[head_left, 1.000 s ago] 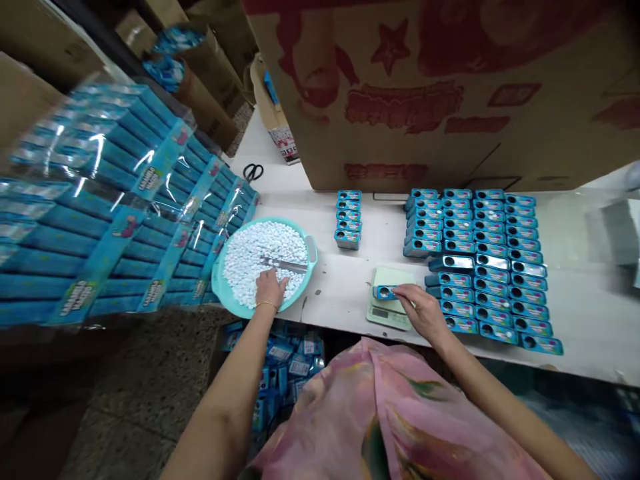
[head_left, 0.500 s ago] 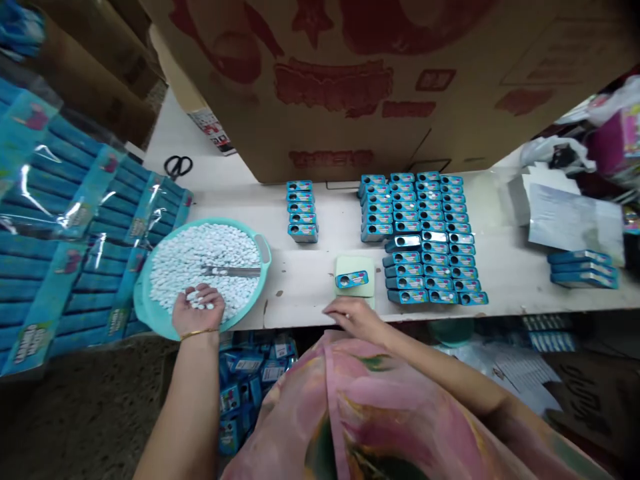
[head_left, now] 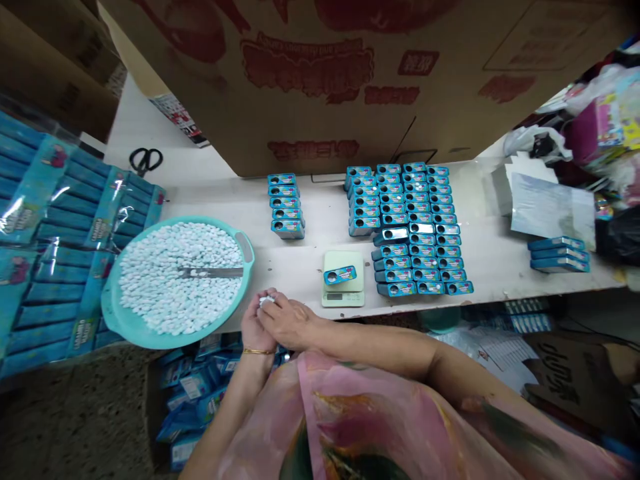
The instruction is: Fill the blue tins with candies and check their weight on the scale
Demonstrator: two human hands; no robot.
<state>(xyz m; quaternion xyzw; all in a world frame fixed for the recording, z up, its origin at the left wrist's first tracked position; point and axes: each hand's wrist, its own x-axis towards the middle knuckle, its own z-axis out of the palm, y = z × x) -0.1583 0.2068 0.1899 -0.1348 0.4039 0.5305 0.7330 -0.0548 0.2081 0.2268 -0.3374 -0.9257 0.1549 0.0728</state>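
Note:
My left hand (head_left: pixel 256 327) is cupped round several small white candies (head_left: pixel 267 300), just right of the teal basin (head_left: pixel 113 303). Over its palm lies my right hand (head_left: pixel 289 321), its fingers bent onto the candies; whether it pinches one is hidden. White candies (head_left: pixel 165 273) fill the basin, and a metal strip (head_left: pixel 215 273) rests on them. One blue tin (head_left: pixel 340 275) lies on the pale green scale (head_left: pixel 344 299), right of my hands. Rows of upright blue tins (head_left: pixel 420 250) stand beyond the scale, and a shorter row (head_left: pixel 287 215) stands behind my hands.
A large cardboard box (head_left: pixel 320 127) stands at the table's back. Black scissors (head_left: pixel 146 160) lie behind the basin. Plastic-wrapped blue packs (head_left: pixel 55 227) are at left. Paper sheets (head_left: pixel 550 203) and stacked blue boxes (head_left: pixel 559 255) sit at right. Below the table edge is a carton of blue packets (head_left: pixel 195 393).
My left hand has moved right, out of the basin, with candies in it. My right hand has come left from in front of the scale to meet it. The view has shifted.

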